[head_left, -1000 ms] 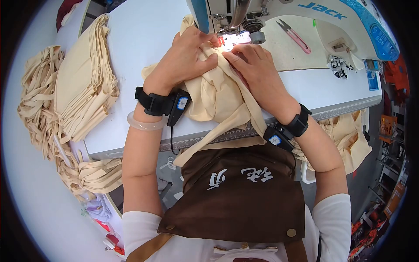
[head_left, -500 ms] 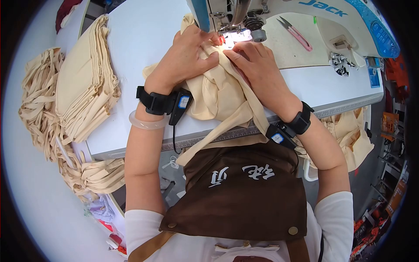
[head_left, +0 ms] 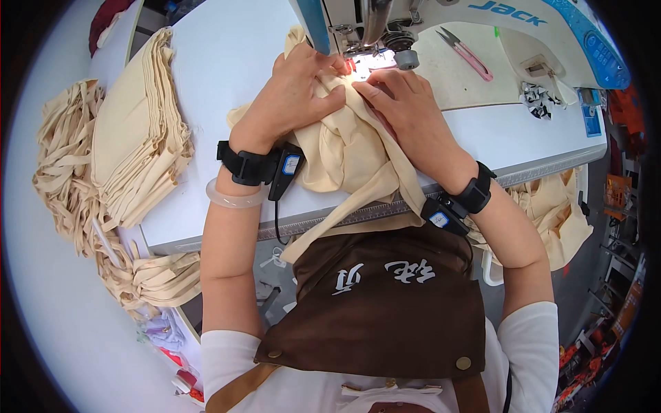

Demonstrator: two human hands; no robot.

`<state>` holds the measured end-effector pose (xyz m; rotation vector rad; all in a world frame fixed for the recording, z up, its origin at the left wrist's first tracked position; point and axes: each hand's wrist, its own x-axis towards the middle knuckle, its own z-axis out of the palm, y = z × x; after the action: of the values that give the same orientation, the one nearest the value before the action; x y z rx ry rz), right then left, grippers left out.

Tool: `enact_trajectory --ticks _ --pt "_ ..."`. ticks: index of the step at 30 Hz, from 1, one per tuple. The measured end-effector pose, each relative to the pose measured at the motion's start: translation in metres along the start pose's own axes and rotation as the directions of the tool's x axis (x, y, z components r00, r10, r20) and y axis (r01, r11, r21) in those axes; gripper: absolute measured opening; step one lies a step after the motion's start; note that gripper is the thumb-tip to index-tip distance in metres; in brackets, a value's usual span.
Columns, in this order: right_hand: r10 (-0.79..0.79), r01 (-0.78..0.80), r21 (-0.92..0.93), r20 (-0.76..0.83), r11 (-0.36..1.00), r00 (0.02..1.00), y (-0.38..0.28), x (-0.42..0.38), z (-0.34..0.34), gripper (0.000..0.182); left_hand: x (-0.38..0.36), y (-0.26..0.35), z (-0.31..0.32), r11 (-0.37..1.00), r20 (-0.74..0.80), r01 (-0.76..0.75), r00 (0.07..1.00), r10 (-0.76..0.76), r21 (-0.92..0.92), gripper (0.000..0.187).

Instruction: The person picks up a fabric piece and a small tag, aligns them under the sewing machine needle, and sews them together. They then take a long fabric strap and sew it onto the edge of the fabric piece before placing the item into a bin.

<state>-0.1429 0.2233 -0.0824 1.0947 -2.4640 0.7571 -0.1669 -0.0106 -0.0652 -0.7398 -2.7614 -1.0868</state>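
A bunched cream cloth (head_left: 348, 148) lies at the table's front edge under the head of a white and blue sewing machine (head_left: 375, 34), with a long strap hanging toward the apron. My left hand (head_left: 296, 89) is closed on the cloth's left side, its fingertips beside the lit needle area. On the right of the needle, my right hand (head_left: 406, 103) pinches the cloth near the strap, thumb and forefinger together. The machine head partly hides the fingertips and the needle.
Stacked cream fabric panels (head_left: 138, 138) and a heap of cream straps (head_left: 65, 165) are at the left. Pink-handled snips (head_left: 468, 55) lie right of the needle on the machine bed. More cream cloth (head_left: 551, 220) hangs below the table's right edge.
The view has shifted slightly. Both hands keep nearly the same place and hold on the cloth.
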Motion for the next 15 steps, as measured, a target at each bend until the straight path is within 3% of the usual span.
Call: enact_trajectory --ticks 11,14,15 --pt "-0.033 0.033 0.032 -0.006 0.999 0.999 -0.013 -0.010 -0.004 0.037 -0.018 0.020 -0.009 0.999 0.043 0.042 0.998 -0.041 -0.013 0.028" --pt "-0.044 0.043 0.045 0.023 0.998 0.999 -0.030 -0.022 -0.010 0.040 -0.036 0.037 -0.008 0.999 -0.118 0.030 0.992 -0.035 -0.044 0.032" --pt "-0.041 0.040 0.054 0.034 0.998 0.999 -0.034 -0.026 -0.009 0.043 -0.041 0.041 -0.006 0.997 -0.211 0.064 0.976 -0.053 0.045 0.048"
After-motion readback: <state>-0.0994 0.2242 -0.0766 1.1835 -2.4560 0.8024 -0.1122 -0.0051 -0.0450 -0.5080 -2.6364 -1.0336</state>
